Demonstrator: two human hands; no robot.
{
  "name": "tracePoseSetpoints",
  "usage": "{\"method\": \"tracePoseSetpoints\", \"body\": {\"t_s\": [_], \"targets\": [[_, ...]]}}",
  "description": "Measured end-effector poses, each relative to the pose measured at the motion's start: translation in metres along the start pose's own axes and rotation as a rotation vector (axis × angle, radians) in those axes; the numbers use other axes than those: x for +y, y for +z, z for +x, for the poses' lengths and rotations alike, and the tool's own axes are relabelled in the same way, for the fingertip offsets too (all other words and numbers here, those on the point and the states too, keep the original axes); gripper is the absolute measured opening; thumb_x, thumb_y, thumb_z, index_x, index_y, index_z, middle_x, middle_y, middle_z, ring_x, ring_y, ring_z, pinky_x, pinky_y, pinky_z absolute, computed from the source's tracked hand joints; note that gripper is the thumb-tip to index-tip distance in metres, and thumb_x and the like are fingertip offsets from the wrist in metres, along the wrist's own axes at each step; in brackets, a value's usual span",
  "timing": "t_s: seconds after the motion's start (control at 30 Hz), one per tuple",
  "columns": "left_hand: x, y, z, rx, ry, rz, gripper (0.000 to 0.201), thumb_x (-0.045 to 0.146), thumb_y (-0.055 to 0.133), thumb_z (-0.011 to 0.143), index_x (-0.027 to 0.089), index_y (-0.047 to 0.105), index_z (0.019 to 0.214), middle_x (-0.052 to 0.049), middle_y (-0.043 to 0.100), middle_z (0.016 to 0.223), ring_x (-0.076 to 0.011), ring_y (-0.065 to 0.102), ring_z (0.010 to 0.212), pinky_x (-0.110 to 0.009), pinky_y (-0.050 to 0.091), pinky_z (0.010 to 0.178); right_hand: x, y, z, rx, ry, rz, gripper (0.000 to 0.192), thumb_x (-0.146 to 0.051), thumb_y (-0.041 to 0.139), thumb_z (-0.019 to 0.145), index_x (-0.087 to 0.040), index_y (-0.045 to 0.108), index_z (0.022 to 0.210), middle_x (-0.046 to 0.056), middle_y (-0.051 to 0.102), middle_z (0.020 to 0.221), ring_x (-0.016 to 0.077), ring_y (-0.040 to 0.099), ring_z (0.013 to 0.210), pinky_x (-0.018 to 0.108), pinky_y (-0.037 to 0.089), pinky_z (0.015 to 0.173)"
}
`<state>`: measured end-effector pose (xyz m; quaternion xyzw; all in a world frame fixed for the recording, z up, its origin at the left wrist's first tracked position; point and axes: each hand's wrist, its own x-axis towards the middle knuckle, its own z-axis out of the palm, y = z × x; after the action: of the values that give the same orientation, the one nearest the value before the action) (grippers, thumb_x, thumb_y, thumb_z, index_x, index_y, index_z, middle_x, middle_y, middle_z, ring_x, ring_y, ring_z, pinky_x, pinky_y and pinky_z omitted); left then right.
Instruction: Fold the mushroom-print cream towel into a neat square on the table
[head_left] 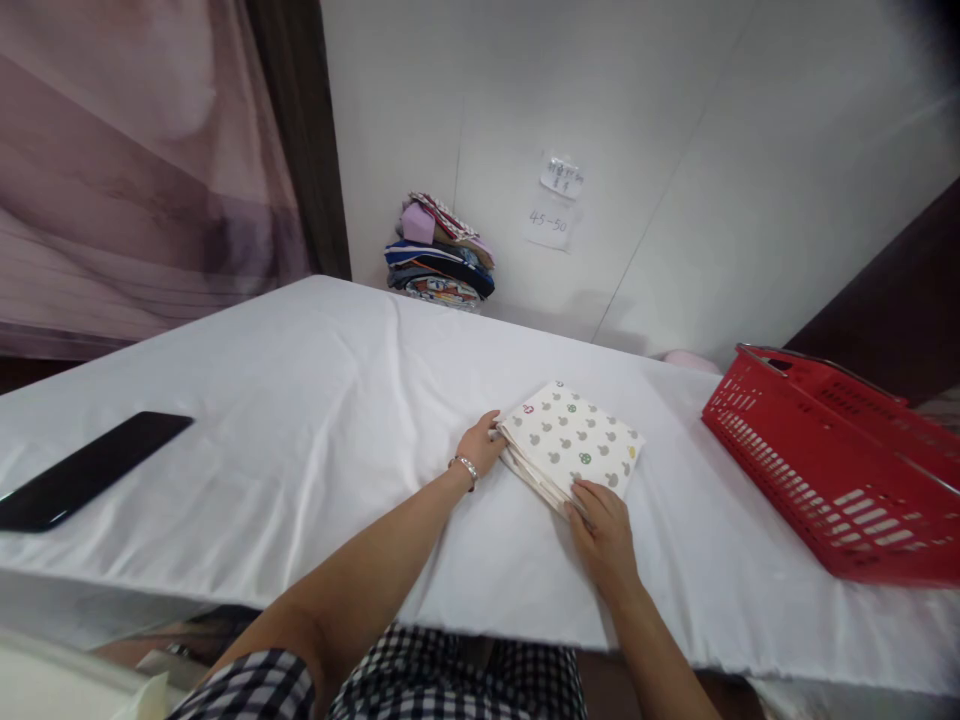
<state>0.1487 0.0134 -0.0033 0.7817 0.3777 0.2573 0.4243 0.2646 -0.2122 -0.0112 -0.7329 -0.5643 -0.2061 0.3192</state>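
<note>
A folded white cloth (574,435) with a small print of grey, red, green and yellow motifs lies flat on the white-covered table (315,400). Its layered folded edge faces me. My left hand (482,443), with a bracelet at the wrist, grips the cloth's left corner, fingers curled over it. At the near corner my right hand (602,525) pinches the same cloth, fingers on top and thumb at the edge.
On the right stands a red plastic basket (832,460) with a metal handle. A flat black object (94,470) lies at the left. Against the back wall is a stack of folded fabrics (440,255), with paper notes (559,200) taped beside it.
</note>
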Motion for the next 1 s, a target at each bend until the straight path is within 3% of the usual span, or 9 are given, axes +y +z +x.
{"method": "tracePoseSetpoints", "body": {"t_s": [0.2, 0.47, 0.67, 0.87, 1.0], "targets": [[0.011, -0.004, 0.002, 0.002, -0.060, 0.097, 0.055, 0.032, 0.058, 0.072, 0.022, 0.043, 0.125, -0.002, 0.065, 0.098, -0.0183, 0.060, 0.086, -0.027, 0.044, 0.073, 0.000, 0.000, 0.000, 0.016, -0.018, 0.016, 0.025, -0.030, 0.050, 0.085, -0.022, 0.059, 0.106, 0.008, 0.061, 0.107, 0.0224, 0.054, 0.101, 0.043, 0.042, 0.087], [0.023, -0.005, 0.012, -0.103, -0.063, 0.300, 0.059, 0.031, 0.059, 0.069, 0.023, 0.042, 0.125, -0.006, 0.066, 0.099, -0.0242, 0.059, 0.093, -0.031, 0.044, 0.073, -0.004, -0.001, 0.002, -0.025, -0.013, -0.004, 0.025, -0.030, 0.052, 0.084, -0.022, 0.059, 0.107, 0.008, 0.060, 0.108, 0.0226, 0.052, 0.102, 0.043, 0.040, 0.088], [0.017, -0.010, 0.017, -0.042, -0.053, 0.163, 0.056, 0.019, 0.058, 0.067, 0.023, 0.046, 0.121, -0.002, 0.067, 0.088, -0.0172, 0.061, 0.080, -0.025, 0.044, 0.069, -0.004, -0.003, 0.002, -0.056, -0.028, 0.014, 0.026, -0.027, 0.051, 0.083, -0.021, 0.059, 0.107, 0.008, 0.061, 0.107, 0.0218, 0.053, 0.102, 0.040, 0.041, 0.088], [0.009, -0.016, 0.014, -0.065, -0.039, 0.122, 0.026, 0.018, 0.057, 0.067, 0.020, 0.061, 0.092, -0.001, 0.066, 0.082, -0.0159, 0.060, 0.078, -0.023, 0.044, 0.068, -0.007, -0.006, 0.003, -0.082, -0.018, 0.048, 0.026, -0.026, 0.049, 0.083, -0.022, 0.058, 0.107, 0.008, 0.059, 0.106, 0.0222, 0.052, 0.101, 0.040, 0.041, 0.087], [0.011, -0.016, 0.012, -0.044, -0.033, 0.098, 0.024, 0.019, 0.056, 0.069, 0.019, 0.061, 0.093, 0.000, 0.065, 0.077, -0.0145, 0.060, 0.073, -0.022, 0.044, 0.064, -0.010, -0.008, 0.004, -0.084, -0.005, 0.076, 0.024, -0.025, 0.048, 0.083, -0.022, 0.058, 0.105, 0.009, 0.058, 0.103, 0.0222, 0.052, 0.098, 0.041, 0.040, 0.085]]}}
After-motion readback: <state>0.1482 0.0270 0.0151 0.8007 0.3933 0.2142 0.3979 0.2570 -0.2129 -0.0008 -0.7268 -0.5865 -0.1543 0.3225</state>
